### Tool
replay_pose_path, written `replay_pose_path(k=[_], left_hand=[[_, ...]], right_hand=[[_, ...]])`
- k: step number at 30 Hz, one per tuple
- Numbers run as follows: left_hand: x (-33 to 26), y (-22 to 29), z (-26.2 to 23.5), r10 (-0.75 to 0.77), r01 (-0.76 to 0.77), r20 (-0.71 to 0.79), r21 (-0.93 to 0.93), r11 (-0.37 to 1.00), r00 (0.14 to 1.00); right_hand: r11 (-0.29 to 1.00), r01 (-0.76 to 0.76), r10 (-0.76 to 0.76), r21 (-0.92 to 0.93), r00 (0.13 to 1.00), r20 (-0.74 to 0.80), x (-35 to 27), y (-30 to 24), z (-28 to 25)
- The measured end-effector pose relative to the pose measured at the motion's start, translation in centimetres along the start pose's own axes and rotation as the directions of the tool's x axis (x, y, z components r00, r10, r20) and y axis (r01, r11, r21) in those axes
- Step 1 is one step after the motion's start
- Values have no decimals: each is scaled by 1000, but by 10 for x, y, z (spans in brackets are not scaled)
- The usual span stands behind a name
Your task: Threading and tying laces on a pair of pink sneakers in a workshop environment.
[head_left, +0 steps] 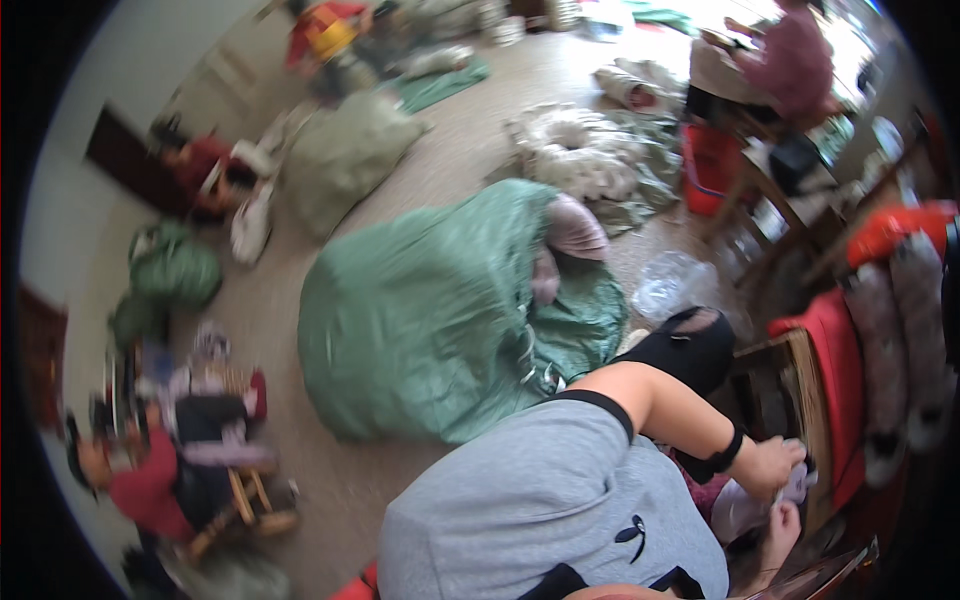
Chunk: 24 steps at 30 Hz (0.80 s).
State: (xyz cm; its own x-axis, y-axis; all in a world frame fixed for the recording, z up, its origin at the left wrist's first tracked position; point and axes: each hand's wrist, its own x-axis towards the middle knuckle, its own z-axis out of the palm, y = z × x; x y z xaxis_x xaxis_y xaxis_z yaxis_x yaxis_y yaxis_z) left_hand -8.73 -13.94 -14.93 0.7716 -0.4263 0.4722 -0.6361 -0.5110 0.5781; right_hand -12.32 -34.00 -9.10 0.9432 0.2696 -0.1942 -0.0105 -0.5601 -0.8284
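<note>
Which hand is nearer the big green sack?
Left. In the picture, the left hand is right of and below the large green sack, not touching it; the right hand is lower and farther away.

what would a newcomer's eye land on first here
Probably the big green sack, bulging in the middle of the view with pinkish items showing at its open end. Then the red bucket at upper right, and, at lower right, the person's left hand and right hand close together on a pale item.
</note>
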Motion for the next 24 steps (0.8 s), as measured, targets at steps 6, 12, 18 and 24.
replay_pose_path(k=[6,12,18,24], left_hand=[[16,-7,-4,-275,446,445,-342,827,852],[0,52,-84,-134,380,370,-751,540,919],[24,83,-133,-57,112,98,-918,381,994],[27,97,-161,-93,33,0,-933,359,996]], right_hand=[[999,-37,38,-10,972,231,52,30,-58],[982,-188,174,19,942,288,-30,-80,-20],[997,-16,-10,76,945,328,6,-113,-29],[974,188,-222,130,909,352,31,-179,-18]])
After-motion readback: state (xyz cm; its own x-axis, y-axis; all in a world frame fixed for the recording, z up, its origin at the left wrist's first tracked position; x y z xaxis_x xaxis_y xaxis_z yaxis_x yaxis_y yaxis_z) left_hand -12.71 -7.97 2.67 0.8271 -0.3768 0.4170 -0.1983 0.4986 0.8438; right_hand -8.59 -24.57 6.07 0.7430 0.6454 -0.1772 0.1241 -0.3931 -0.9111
